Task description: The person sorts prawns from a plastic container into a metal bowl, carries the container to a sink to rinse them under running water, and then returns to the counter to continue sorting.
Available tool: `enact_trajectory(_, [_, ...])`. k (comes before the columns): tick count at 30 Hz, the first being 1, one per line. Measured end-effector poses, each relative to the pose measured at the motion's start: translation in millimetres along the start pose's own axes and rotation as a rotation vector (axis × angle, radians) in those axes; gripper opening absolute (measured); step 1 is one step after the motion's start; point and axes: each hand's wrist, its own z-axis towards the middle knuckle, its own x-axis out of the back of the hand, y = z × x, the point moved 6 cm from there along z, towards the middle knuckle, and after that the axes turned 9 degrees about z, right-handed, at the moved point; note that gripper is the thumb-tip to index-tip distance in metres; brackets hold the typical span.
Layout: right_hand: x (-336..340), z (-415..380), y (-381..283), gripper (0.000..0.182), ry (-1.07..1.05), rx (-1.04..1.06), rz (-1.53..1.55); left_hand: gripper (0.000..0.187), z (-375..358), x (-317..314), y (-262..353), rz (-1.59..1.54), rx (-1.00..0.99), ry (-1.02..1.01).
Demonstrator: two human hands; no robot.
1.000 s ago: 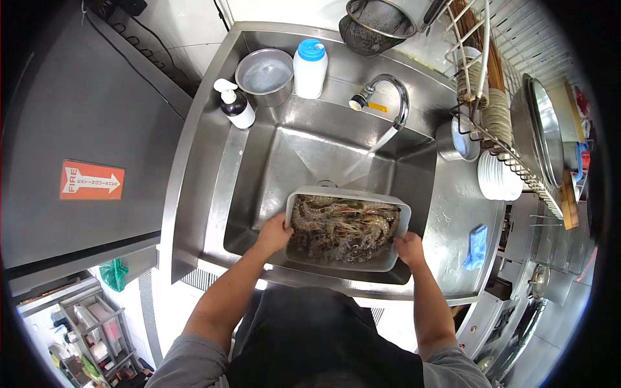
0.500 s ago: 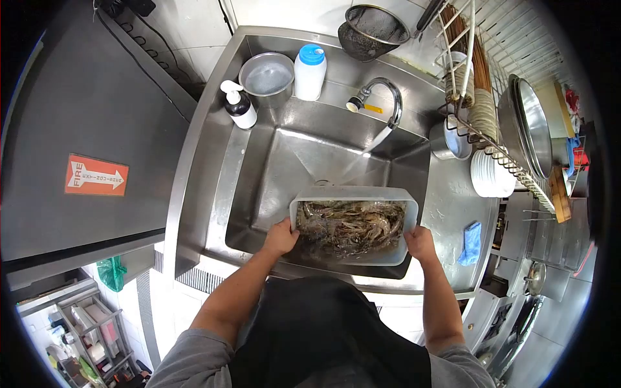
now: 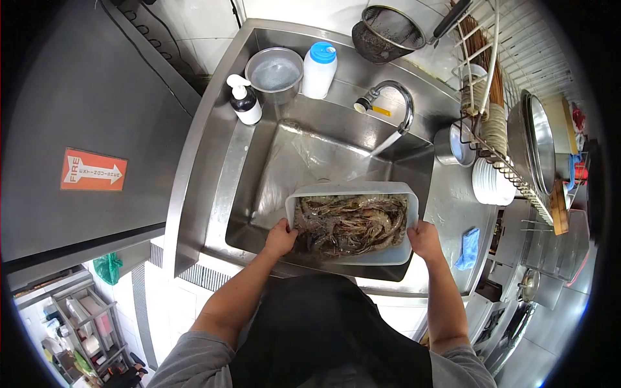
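Note:
A translucent white plastic tub (image 3: 349,188) full of raw whole shrimp (image 3: 356,226) is held over the near right part of the steel sink (image 3: 275,181). My left hand (image 3: 281,238) grips the tub's left end, with the thumb over the rim. On the opposite end my right hand (image 3: 424,240) is closed around the wall. The undersides of both hands' grips are hidden. Beyond the tub, water runs from the curved faucet (image 3: 406,107) into the sink.
Along the sink's back edge stand a pump bottle (image 3: 246,103), a steel pot (image 3: 275,77) and a blue-capped white container (image 3: 319,71). A strainer (image 3: 388,35) hangs behind. To the right are a dish rack (image 3: 495,152), stacked white plates (image 3: 491,182) and a blue cloth (image 3: 468,248).
The tub has tilted slightly and the shrimp inside show more plainly, with less murky water over them. Both hands keep their hold. The camera view has shifted a little.

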Motion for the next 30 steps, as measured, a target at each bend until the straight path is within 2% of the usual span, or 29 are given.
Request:
enact_trajectory(4, [0,-6,7,0.024,0.015,-0.019,-0.035,0.035,-1,-3,2,0.033,-0.042,0.043])
enact_trajectory(12, [11,-24,-23,0.023,0.059,0.007,-0.088,0.035,4,-11,-1,0.002,-0.006,0.054])
enact_trajectory(24, [26,-40,-45,0.023,0.095,-0.029,-0.162,0.034,19,-47,-17,-0.194,0.079,-0.014])
enact_trajectory(27, [29,-45,-56,0.024,0.089,-0.053,-0.161,0.035,18,-46,-15,-0.112,0.024,0.029])
enact_trajectory(30, [31,-47,-65,0.024,0.088,-0.049,-0.201,0.034,18,-48,-15,-0.164,0.082,-0.025])
